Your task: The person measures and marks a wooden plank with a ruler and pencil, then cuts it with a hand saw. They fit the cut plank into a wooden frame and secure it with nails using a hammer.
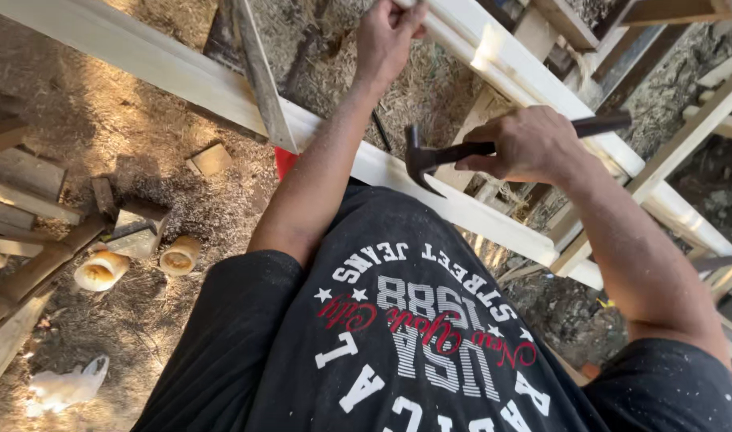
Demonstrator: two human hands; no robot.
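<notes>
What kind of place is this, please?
Probably an open-air carpentry yard: sawdust and shavings cover the ground, pale wooden frames stand about, and the right hand holds a claw hammer.

Hammer: dark matt metal head, dark handle, material unclear. Frame rails are pale planed wood, smooth; the offcuts are rougher and browner. Ground is loose dry sawdust and shavings; shirt is black matt cloth, dust-speckled.
</notes>
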